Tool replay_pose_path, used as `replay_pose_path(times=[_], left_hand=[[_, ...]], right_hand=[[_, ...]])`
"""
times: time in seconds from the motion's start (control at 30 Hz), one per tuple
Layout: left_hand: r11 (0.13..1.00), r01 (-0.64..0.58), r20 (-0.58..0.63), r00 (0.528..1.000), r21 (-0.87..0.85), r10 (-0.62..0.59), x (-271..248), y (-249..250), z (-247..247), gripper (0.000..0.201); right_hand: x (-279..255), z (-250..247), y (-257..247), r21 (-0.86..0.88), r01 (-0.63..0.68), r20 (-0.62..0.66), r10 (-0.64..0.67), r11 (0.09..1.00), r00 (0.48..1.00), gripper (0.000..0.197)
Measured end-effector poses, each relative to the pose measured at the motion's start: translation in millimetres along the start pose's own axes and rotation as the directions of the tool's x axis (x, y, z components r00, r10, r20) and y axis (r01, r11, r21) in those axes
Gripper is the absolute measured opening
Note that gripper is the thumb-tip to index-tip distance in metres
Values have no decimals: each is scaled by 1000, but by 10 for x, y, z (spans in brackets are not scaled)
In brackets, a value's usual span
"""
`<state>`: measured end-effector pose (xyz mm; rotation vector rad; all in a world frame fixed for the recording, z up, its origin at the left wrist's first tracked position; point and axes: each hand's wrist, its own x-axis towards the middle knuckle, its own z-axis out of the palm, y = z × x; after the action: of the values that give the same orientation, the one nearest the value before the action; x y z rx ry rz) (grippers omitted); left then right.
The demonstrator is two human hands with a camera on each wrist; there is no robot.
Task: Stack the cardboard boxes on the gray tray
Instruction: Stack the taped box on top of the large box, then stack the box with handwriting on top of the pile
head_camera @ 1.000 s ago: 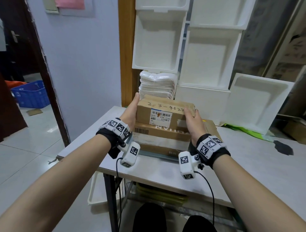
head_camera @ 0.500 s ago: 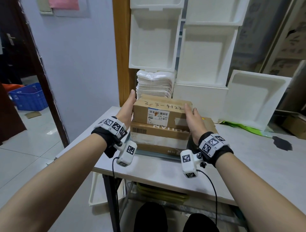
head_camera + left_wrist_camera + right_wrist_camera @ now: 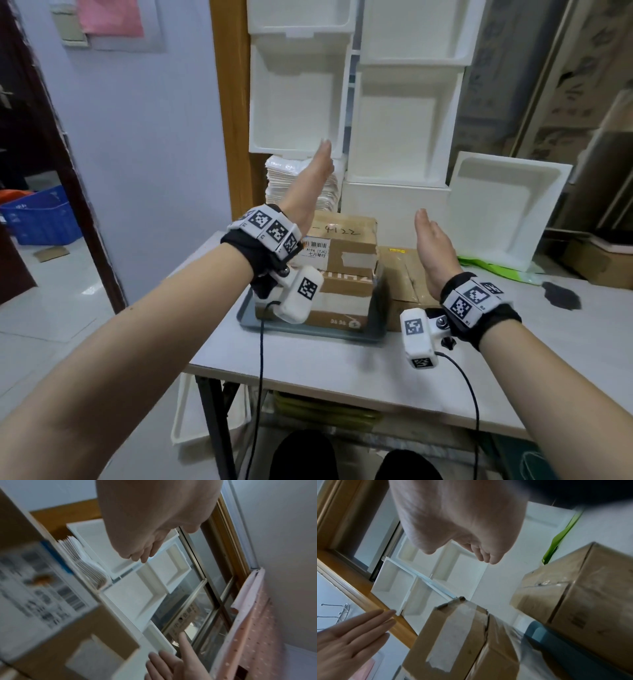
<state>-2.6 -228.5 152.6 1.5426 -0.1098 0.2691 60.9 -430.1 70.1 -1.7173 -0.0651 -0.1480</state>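
On the gray tray [image 3: 310, 330], which lies near the front edge of the white table [image 3: 329, 373], two cardboard boxes already stand one on the other. The upper box [image 3: 346, 245] carries a shipping label and some handwritten digits, and it rests flat on the lower box [image 3: 337, 301]; their sides look roughly in line, with no tilt that I can see. Both hands are free of the stack. The left hand [image 3: 310, 185] is raised at about 11 o'clock from the stack, with straight fingers and nothing in it. The right hand [image 3: 433, 248] hovers at about 3 o'clock from the upper box, flat and empty too, a little apart from the cardboard. The two hands are well apart from each other, one on each side of the stack.

What is left, in my judgement, is the third box [image 3: 406, 274]. It sits directly on the table just beside the tray at 3 o'clock, partly under the right hand (I cannot tell if it touches the tray rim). If this box belongs to the task, it must go on top of the other two, so I judge the work about two thirds done. The tray itself seems to have no room for a second pile, so the stack can only grow higher.
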Motion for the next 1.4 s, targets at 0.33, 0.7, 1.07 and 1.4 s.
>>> replay_pose_path(times=[0.33,0.7,1.07,1.4], left_hand=[[993,81,225,972,-82,-61,-62,-317,1141,74],[939,342,97,934,45,-344,-117,-1000,1471,72],[858,487,13,868,162,-496,-153,-1451,1466,68],[851,519,73,848,85,-524,-175,-1339,1502,89]], right_hand=[[23,-436,157,26,-13,-35,14,1000,999,81],[-67,-583,513,-161,-179,32,187,971,982,80],[-90,-411,778,-410,-182,38,216,894,976,59],[-19,-482,771,-464,-162,-33,166,871,986,35]])
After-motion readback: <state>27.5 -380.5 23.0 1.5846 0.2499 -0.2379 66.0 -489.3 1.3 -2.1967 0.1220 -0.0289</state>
